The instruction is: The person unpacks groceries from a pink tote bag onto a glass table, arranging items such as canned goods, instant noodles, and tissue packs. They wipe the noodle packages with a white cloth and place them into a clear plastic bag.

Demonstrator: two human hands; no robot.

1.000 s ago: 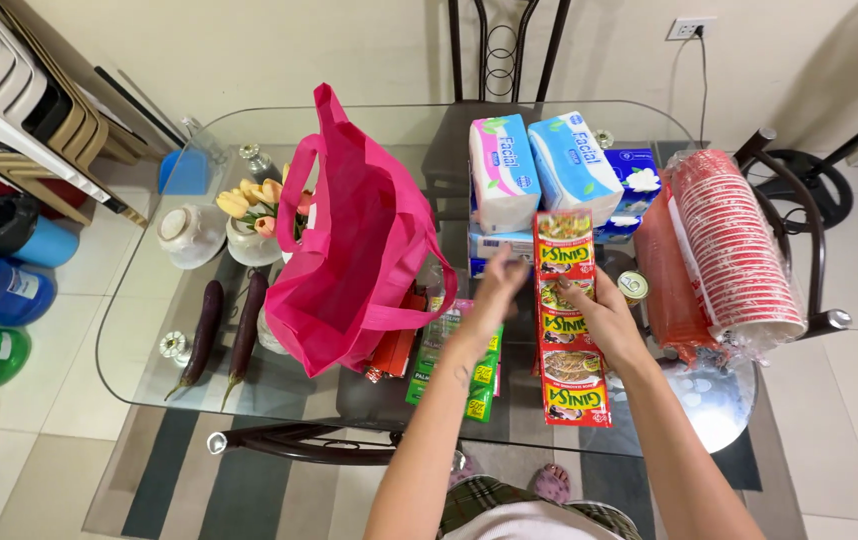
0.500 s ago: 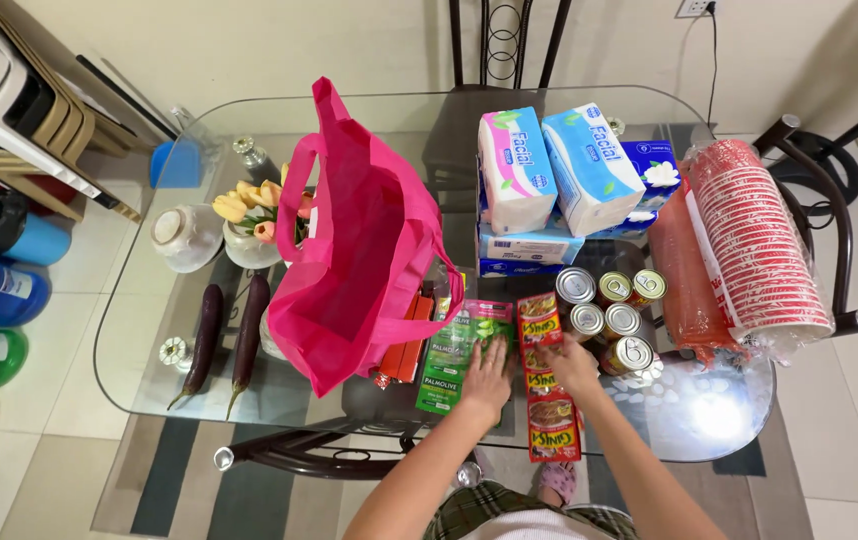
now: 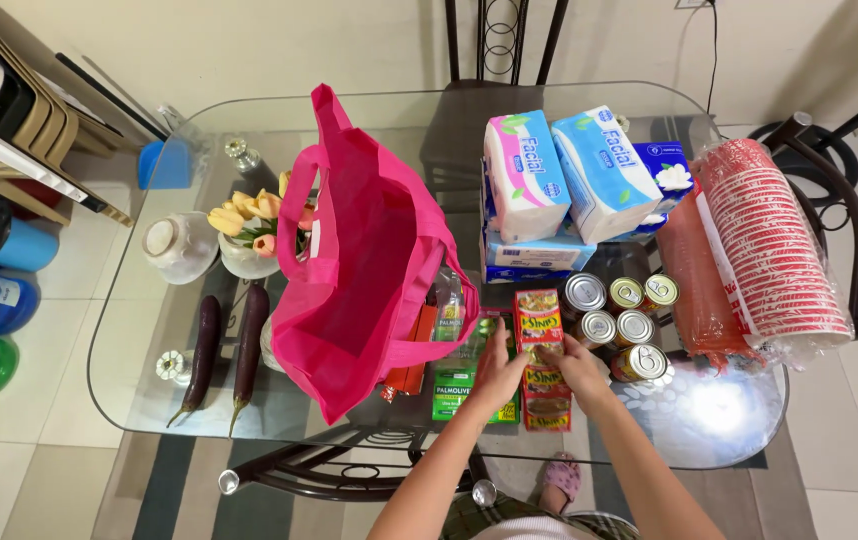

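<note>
Folding over a strip of red seasoning sachets (image 3: 541, 352), both hands are pinching it together on the glass table (image 3: 149, 330): the left hand (image 3: 498, 374) is pressing its left edge, the right hand (image 3: 574, 364) gripping its right. It is lying between green sachets (image 3: 459, 375) and tin cans (image 3: 617, 320), beside an open pink tote bag (image 3: 364, 260).

Glossy foil sachet strip (image 3: 541, 350), shiny metal cans (image 3: 616, 325), matt pink cloth bag (image 3: 359, 270), clear smooth glass bench (image 3: 149, 330), crinkly plastic-wrapped paper cups (image 3: 774, 250)
</note>
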